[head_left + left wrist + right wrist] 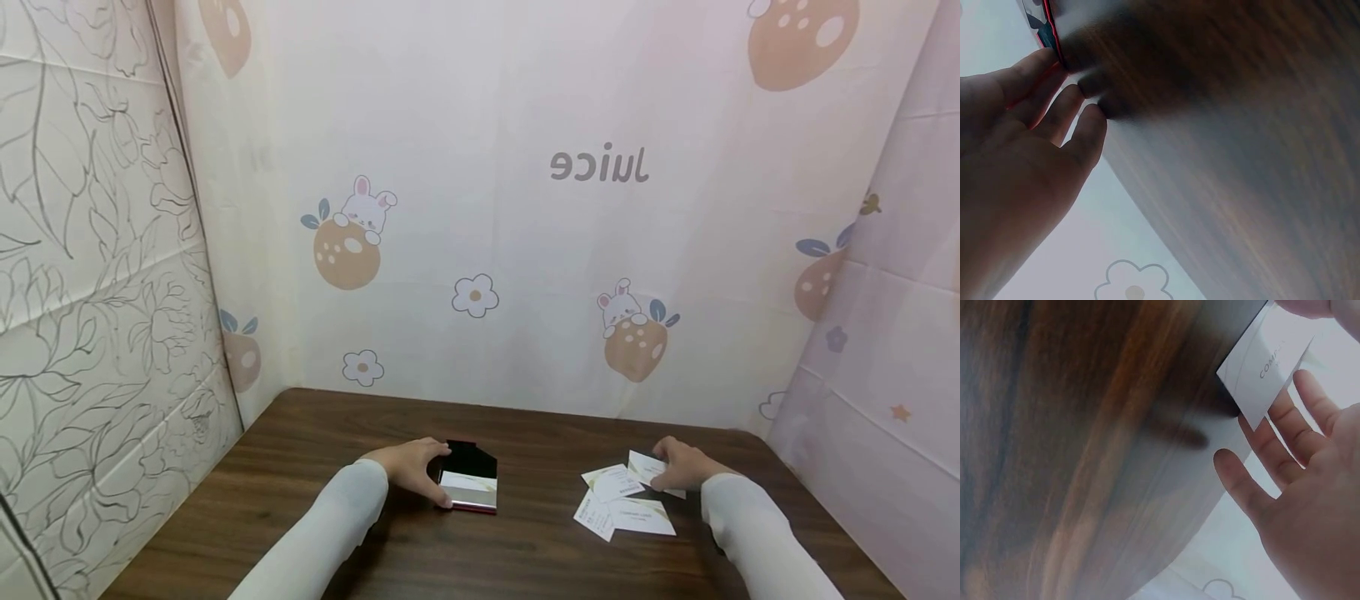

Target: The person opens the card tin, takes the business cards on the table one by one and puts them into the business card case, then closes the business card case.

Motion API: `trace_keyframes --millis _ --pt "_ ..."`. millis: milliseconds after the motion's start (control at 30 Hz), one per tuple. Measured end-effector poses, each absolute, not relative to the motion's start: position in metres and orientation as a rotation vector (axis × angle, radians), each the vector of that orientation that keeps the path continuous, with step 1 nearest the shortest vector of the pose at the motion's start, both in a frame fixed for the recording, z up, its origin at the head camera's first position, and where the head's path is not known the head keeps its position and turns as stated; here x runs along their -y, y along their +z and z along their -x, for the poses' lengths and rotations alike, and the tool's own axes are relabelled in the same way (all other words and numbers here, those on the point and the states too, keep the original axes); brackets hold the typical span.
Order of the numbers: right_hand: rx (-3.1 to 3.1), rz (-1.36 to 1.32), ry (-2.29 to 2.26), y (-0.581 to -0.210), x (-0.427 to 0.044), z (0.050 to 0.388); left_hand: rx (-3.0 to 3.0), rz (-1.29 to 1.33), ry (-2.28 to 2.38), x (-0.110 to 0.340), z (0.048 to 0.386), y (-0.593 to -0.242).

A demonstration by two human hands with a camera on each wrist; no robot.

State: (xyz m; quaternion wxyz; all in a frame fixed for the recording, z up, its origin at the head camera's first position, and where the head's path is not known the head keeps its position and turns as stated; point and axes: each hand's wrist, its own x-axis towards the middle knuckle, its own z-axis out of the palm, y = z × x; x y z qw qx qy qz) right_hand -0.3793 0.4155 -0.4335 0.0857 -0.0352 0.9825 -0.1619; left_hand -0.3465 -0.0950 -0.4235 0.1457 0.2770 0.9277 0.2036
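On the table, slightly left of centre in the head view, lies an open card case point(468, 497) with a dark raised flap and a white card inside. My left hand point(408, 467) grips its left side, thumb at the near corner; the left wrist view shows fingers of this hand point(1035, 137) by the case's red edge point(1052, 31). At the right, my right hand point(686, 467) holds a white card point(643, 465) between thumb and fingers. In the right wrist view, fingers of this hand point(1304, 475) reach beneath the printed card point(1263, 372).
Several loose white cards point(637, 517) overlap on the brown wooden table point(525, 567), left of my right hand. A patterned curtain point(480, 225) hangs behind the table's far edge, with more patterned sheets at both sides.
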Motion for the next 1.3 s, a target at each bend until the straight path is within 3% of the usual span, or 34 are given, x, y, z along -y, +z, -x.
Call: trace_keyframes --millis 767,1300 --pt "-2.928 0.005 -0.888 -0.429 -0.411 0.366 -2.676 -0.792 0.571 0.095 0.346 -0.423" --pt "-2.957 0.153 -0.976 -0.417 -0.375 0.369 -2.675 -0.801 0.569 0.096 0.347 -0.420"
